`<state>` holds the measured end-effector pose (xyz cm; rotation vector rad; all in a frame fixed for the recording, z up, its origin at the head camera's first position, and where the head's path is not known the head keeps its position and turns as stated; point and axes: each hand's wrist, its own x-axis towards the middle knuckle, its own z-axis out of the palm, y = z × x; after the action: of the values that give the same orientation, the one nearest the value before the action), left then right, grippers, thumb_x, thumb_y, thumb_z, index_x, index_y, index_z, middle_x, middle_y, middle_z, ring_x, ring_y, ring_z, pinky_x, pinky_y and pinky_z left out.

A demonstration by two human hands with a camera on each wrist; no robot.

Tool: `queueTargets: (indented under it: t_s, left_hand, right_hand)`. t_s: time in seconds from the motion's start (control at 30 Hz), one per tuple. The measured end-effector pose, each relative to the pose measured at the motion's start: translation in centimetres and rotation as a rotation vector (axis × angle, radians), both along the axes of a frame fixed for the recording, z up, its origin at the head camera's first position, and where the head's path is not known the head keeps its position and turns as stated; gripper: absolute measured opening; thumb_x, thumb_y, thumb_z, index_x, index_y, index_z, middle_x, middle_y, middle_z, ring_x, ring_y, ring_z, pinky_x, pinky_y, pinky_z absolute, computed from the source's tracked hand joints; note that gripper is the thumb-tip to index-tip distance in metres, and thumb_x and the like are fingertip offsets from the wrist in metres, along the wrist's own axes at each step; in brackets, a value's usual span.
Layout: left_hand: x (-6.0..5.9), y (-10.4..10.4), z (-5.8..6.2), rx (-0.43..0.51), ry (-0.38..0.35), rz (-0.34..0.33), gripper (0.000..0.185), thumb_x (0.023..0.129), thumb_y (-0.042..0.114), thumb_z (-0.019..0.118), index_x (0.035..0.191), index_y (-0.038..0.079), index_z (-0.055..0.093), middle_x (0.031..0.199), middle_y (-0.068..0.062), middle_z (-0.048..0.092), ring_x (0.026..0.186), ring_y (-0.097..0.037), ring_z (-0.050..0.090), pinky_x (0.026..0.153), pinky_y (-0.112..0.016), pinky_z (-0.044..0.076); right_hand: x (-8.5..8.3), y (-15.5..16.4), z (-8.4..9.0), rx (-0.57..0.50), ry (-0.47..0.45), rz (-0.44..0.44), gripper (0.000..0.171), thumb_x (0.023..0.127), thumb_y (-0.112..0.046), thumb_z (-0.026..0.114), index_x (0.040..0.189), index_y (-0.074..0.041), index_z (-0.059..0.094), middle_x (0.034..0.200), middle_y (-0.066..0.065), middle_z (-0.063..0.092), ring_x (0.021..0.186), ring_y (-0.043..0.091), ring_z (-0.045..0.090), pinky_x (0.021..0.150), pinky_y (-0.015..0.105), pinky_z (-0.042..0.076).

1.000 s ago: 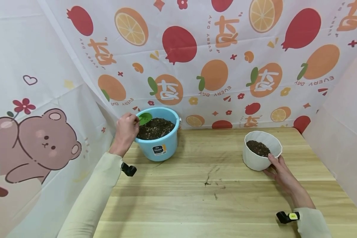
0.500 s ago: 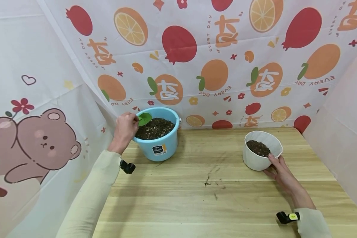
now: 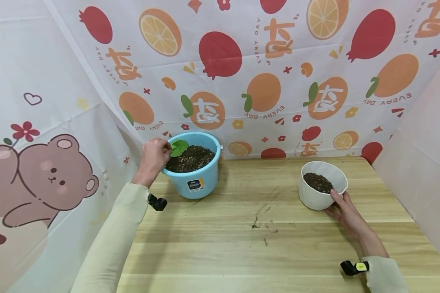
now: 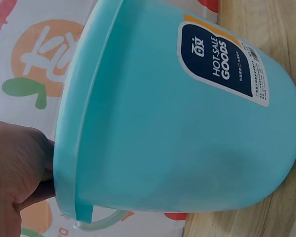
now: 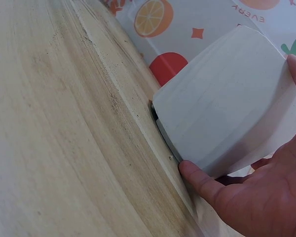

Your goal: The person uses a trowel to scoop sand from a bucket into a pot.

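Observation:
At the left rim of a light blue bucket (image 3: 210, 181), my left hand (image 3: 152, 158) pinches the handle of a small green plastic trowel (image 3: 180, 147). The trowel's blade is inside the bucket, by the dark potting soil (image 3: 194, 158). In the left wrist view the bucket's wall hides most of the trowel and the fingertips of the left hand (image 4: 12, 170). A white faceted flower pot (image 3: 311, 197), partly filled with soil (image 3: 317, 182), stands on the right. My right hand (image 3: 353, 216) holds it, thumb at the rim and fingers low on its side; the right wrist view shows one finger near the pot's base (image 5: 212, 113).
Both containers stand on a wooden table (image 3: 242, 252). Dark soil smears (image 3: 256, 223) mark the wood between them. A fruit-print cloth (image 3: 223, 97) hangs close behind, and a bear-print cloth (image 3: 58, 175) borders the left side.
The left hand shifts a little leftward, and the green trowel's blade turns slightly at the bucket's left side. My right hand and the flower pot stay where they were.

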<state>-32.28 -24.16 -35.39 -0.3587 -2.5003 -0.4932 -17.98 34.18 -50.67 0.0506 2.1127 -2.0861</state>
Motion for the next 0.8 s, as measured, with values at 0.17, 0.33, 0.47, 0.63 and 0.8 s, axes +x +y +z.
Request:
queueTargets:
  t_s: [0.17, 0.33, 0.47, 0.63, 0.8]
  left_hand:
    - [-0.23, -0.07, -0.1, 0.0, -0.017, 0.01, 0.006, 0.086, -0.004, 0.07, 0.088, -0.004, 0.076, 0.09, -0.024, 0.075, 0.083, -0.043, 0.071, 0.083, -0.058, 0.056]
    - [-0.4, 0.11, -0.04, 0.02, -0.038, 0.011, 0.007, 0.087, -0.004, 0.07, 0.09, -0.005, 0.076, 0.092, -0.024, 0.075, 0.083, -0.042, 0.073, 0.083, -0.056, 0.058]
    - [-0.4, 0.15, -0.09, 0.033, -0.068, 0.017, 0.007, 0.087, -0.004, 0.07, 0.091, -0.004, 0.076, 0.093, -0.024, 0.076, 0.084, -0.041, 0.074, 0.083, -0.053, 0.06]
    - [-0.45, -0.04, -0.21, 0.057, -0.096, 0.027, 0.007, 0.087, -0.002, 0.071, 0.091, -0.004, 0.076, 0.093, -0.024, 0.076, 0.082, -0.04, 0.075, 0.078, -0.052, 0.061]
    - [-0.52, -0.25, -0.45, 0.098, -0.139, 0.039, 0.007, 0.088, 0.001, 0.073, 0.092, -0.003, 0.076, 0.093, -0.023, 0.077, 0.082, -0.038, 0.075, 0.077, -0.051, 0.061]
  right_hand:
    - [0.05, 0.01, -0.08, -0.006, 0.006, -0.009, 0.075, 0.109, -0.049, 0.029, 0.161, -0.02, -0.017, 0.165, 0.024, -0.004, 0.138, 0.009, 0.03, 0.094, 0.016, 0.054]
    - [0.07, -0.01, -0.13, -0.016, 0.025, -0.016, 0.073, 0.109, -0.047, 0.029, 0.161, -0.019, -0.014, 0.163, 0.024, -0.003, 0.127, -0.003, 0.035, 0.094, 0.016, 0.054]
    - [0.06, -0.08, -0.19, -0.003, 0.014, -0.018, 0.074, 0.109, -0.048, 0.029, 0.161, -0.019, -0.015, 0.164, 0.024, -0.003, 0.13, 0.0, 0.034, 0.094, 0.016, 0.054]
    - [0.1, -0.19, -0.24, 0.004, 0.007, -0.02, 0.075, 0.109, -0.048, 0.029, 0.161, -0.019, -0.016, 0.164, 0.024, -0.004, 0.135, 0.005, 0.031, 0.093, 0.016, 0.054]
    - [0.07, -0.26, -0.16, -0.006, 0.016, -0.017, 0.075, 0.109, -0.048, 0.029, 0.161, -0.019, -0.015, 0.164, 0.024, -0.003, 0.132, 0.002, 0.033, 0.094, 0.016, 0.054]
